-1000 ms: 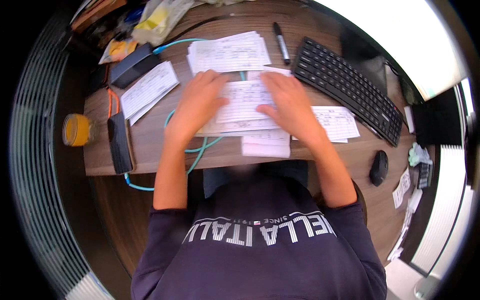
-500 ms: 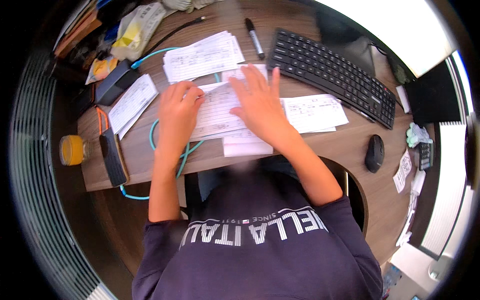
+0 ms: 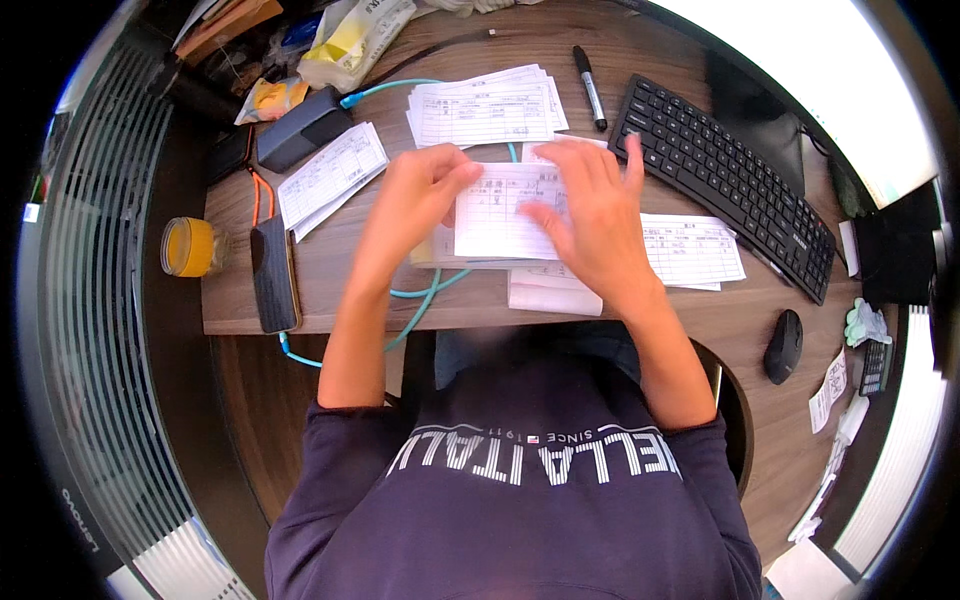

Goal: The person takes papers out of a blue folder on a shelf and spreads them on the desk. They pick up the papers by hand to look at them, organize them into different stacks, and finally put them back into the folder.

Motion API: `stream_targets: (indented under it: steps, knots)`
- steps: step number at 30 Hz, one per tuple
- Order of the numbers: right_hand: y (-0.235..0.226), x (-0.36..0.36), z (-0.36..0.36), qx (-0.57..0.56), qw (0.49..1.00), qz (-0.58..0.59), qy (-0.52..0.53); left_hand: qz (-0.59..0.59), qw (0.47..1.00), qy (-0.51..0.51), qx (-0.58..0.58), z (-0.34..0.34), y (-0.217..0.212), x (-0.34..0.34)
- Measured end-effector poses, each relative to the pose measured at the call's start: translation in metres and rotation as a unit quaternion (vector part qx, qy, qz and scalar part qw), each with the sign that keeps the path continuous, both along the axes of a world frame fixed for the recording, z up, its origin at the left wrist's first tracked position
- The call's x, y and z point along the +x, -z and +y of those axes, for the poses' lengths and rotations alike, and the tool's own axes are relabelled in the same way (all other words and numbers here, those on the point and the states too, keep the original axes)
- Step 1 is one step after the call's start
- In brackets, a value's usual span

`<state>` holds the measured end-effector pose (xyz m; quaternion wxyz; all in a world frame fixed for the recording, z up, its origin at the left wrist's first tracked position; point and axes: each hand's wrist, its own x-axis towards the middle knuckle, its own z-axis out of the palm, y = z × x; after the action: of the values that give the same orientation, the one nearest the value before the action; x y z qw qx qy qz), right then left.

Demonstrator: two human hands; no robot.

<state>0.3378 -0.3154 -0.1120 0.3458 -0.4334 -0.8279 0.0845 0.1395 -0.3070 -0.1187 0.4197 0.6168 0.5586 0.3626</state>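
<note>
A white printed form (image 3: 490, 232) with handwriting lies in front of me, over a yellowish sheet or pad (image 3: 425, 252) that is mostly covered. My left hand (image 3: 425, 195) pinches the form's upper left corner between thumb and fingers. Across its right part rests my right hand (image 3: 600, 210), fingers spread and thumb out flat. From under the form a pale pink slip (image 3: 555, 292) sticks out toward the desk's front edge. Fanned forms (image 3: 485, 108) lie beyond my hands, more forms (image 3: 335, 175) are at the left, and another small pile (image 3: 690, 250) is beside my right wrist.
A black keyboard (image 3: 725, 175) and mouse (image 3: 783, 347) are at the right, with a marker (image 3: 590, 88) beyond. On the left are a phone (image 3: 273, 275), a dark box (image 3: 303, 128) and a jar with an orange lid (image 3: 188, 247). A turquoise cable (image 3: 428, 305) runs under the papers.
My left hand now pinches the form's corner, and the sheet sits straighter under my right hand. The whole view has shifted, so the desk things appear farther right.
</note>
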Motion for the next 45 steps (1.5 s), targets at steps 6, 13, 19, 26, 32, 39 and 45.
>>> stream_targets:
  steps: [6,13,19,26,32,39,45]
  knots:
    - [0.008,0.005,-0.005,-0.021,0.989,-0.049,-0.134,-0.036,0.997,-0.020,-0.061,0.006,0.011,-0.004]
    - [0.019,0.007,0.001,-0.057,0.989,-0.047,-0.129,0.069,0.997,-0.038,-0.006,0.018,0.027,0.002]
    - [0.039,0.012,0.011,-0.098,0.990,-0.008,-0.101,0.065,0.997,-0.031,-0.024,0.021,0.028,0.005]
    - [0.028,0.014,0.017,-0.264,0.953,0.148,-0.003,-0.003,0.997,-0.039,-0.062,0.016,0.032,0.000]
    - [0.028,0.007,0.017,-0.133,0.964,0.229,0.023,0.042,0.996,-0.001,-0.075,0.017,0.025,0.001]
    - [0.019,0.023,0.018,-0.011,0.992,0.124,-0.031,0.001,0.997,0.003,-0.078,0.015,0.019,0.002]
    - [0.014,0.020,0.020,0.109,0.992,0.057,-0.023,0.234,0.952,-0.102,0.168,0.021,0.018,-0.014]
